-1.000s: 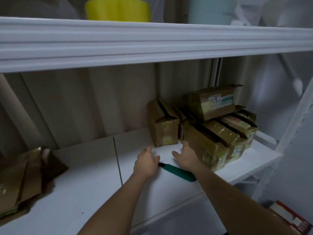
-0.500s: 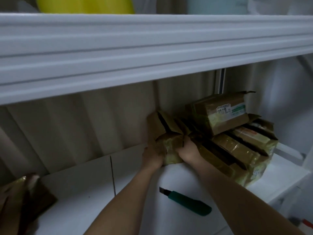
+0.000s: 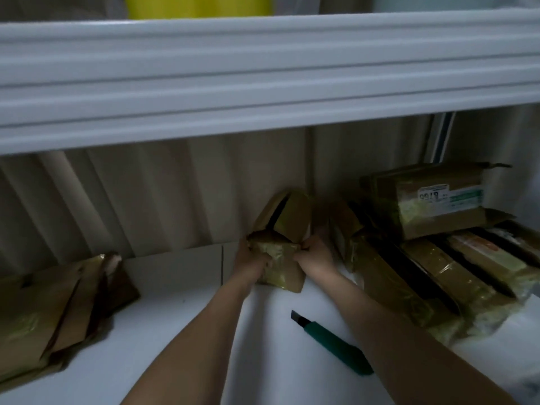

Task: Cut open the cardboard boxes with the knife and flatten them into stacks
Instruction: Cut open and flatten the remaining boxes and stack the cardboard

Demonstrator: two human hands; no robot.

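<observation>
both hands, left hand [image 3: 252,262] and right hand [image 3: 314,256], grip a small box [image 3: 282,241] at the shelf [image 3: 181,331] back, fingers curled on its sides. knife [image 3: 333,343] lies nearer, untouched. flattened stack [image 3: 55,314] at left; uncut boxes [image 3: 432,252] at right.

On the shelf [image 3: 181,331], the knife [image 3: 331,342] lies before the held box [image 3: 282,244], flattened boxes [image 3: 55,311] left, box pile [image 3: 438,244] right.
</observation>
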